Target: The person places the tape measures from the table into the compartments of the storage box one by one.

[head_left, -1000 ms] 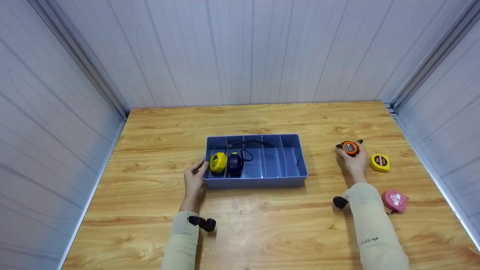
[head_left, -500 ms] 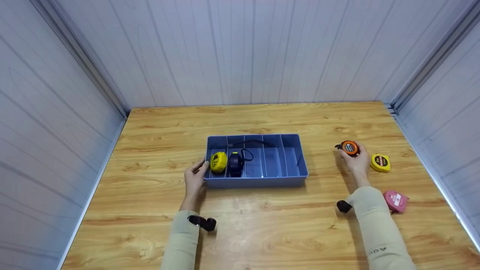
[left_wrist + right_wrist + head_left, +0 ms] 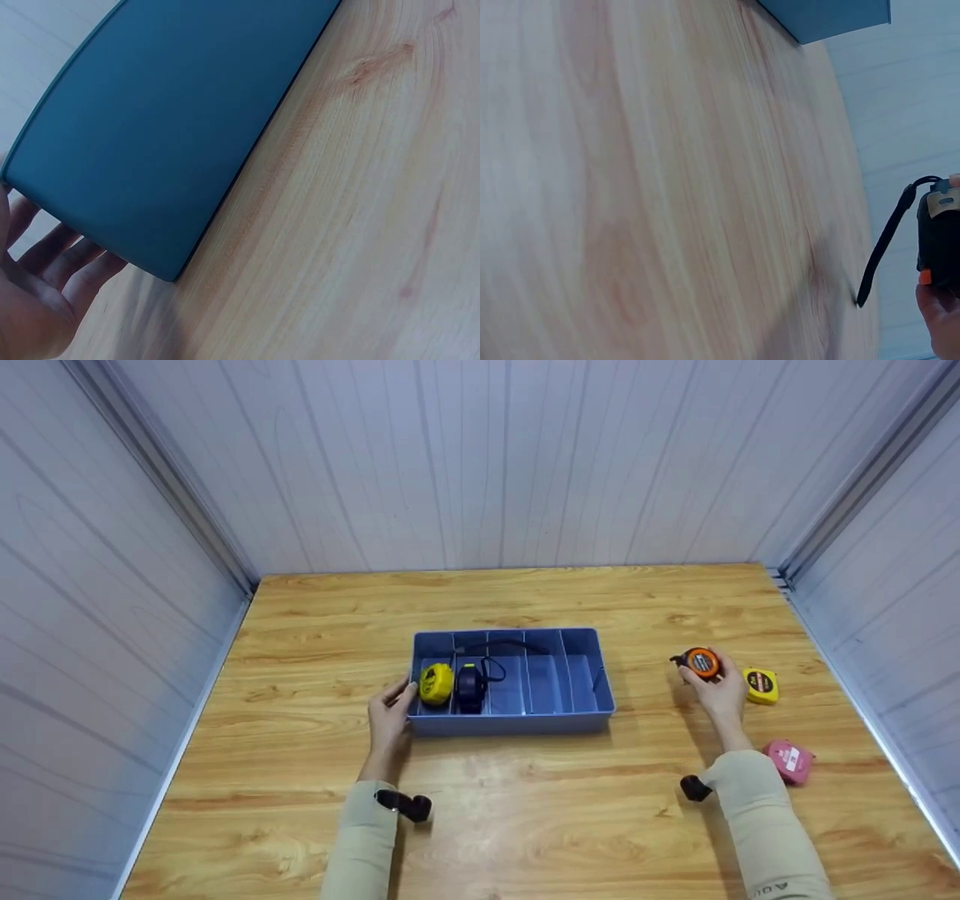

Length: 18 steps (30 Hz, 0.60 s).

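My right hand (image 3: pixel 724 697) holds an orange-and-black tape measure (image 3: pixel 703 662) between thumb and fingers, right of the box. In the right wrist view the tape measure (image 3: pixel 939 240) is off the table, its black strap (image 3: pixel 885 244) hanging down. My left hand (image 3: pixel 388 720) grips the left end of a blue divided box (image 3: pixel 510 725), thumb at the rim, fingers along the outside wall. In the box's left compartment sits a yellow tape measure (image 3: pixel 436 684). Beside it, in another compartment, is a dark blue tape measure (image 3: pixel 470 688) with a looped cord.
Another yellow tape measure (image 3: pixel 762 685) lies just right of my right hand. Nearer the front is a pink tape measure (image 3: pixel 790 762), partly behind the right sleeve. A dark strap (image 3: pixel 502 645) lies across the box's back. Pale panel walls (image 3: pixel 480 465) enclose the wooden table (image 3: pixel 525 810).
My right hand has drawn slightly back toward the front and right with the orange-and-black tape measure, now in front of part of the yellow one. The left hand and box stay put.
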Tool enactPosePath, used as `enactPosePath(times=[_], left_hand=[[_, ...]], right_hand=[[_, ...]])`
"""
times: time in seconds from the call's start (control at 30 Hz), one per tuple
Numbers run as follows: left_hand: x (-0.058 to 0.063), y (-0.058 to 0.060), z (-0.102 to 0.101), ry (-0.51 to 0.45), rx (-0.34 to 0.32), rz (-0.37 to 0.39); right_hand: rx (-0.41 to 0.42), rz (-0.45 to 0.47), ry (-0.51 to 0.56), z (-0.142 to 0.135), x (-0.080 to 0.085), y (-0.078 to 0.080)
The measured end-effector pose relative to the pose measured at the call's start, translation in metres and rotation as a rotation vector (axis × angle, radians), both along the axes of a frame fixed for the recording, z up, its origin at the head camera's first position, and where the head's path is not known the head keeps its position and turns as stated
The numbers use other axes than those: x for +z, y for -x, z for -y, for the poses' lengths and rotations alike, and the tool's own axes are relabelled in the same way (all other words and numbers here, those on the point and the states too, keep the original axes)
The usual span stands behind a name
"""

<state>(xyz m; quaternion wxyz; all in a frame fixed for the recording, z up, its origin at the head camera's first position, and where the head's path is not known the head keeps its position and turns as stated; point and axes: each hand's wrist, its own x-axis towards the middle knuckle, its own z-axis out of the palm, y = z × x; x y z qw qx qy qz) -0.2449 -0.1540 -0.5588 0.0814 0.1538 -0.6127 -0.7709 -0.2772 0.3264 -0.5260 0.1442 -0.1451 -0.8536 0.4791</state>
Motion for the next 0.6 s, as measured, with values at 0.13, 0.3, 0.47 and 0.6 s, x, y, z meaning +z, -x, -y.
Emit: enactPosePath(times=[0.13, 0.3, 0.47, 0.6], left_hand=[[0.004, -0.002, -0.001, 0.074, 0.012, -0.01], [0.005, -0.001, -0.001, 0.06, 0.013, -0.002], [0.006, -0.001, -0.001, 0.038, 0.015, 0.012], [0.007, -0.001, 0.0, 0.048, 0.012, 0.022]], right_hand=[[0.002, -0.015, 0.003, 0.003, 0.003, -0.005], [0.006, -0.036, 0.018, 0.008, 0.007, -0.012], [0.035, -0.067, 0.044, 0.013, 0.01, -0.018], [0.058, -0.109, 0.056, 0.018, 0.013, -0.024]])
